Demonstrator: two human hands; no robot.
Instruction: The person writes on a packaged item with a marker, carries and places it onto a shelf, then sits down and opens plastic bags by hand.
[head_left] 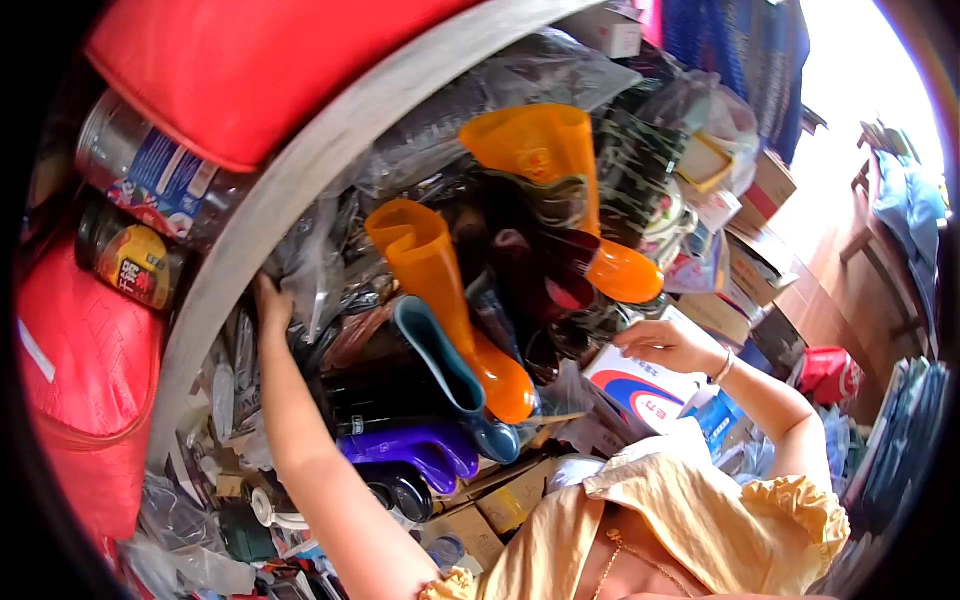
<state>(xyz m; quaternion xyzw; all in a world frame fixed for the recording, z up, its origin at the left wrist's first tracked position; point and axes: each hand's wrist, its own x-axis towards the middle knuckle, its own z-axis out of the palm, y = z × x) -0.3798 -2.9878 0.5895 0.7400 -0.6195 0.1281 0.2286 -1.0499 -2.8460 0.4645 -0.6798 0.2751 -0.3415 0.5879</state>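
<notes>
My left hand (272, 303) reaches in beside the grey shelf edge, against clear plastic bags (318, 268); its fingertips are mostly hidden, so I cannot tell what it grips. My right hand (655, 346) is open with loosely bent fingers, over or beside a white box (640, 385) with a blue and red logo; whether it touches the box is unclear. Between the hands are rubber boots: an orange boot (430, 270), another orange boot (545, 150), a dark maroon boot (550, 262), a teal-lined boot (440, 350) and shiny purple footwear (410, 450).
A curved-looking grey shelf board (235, 235) separates the boots from a red bag (90, 370), a clear plastic jar (150, 170) and a dark-lidded jar (130, 255). Cardboard boxes (760, 265) stand at right, near a wooden bench (890, 230) with blue cloth. Stacked packaged clothes (900, 430) lie lower right.
</notes>
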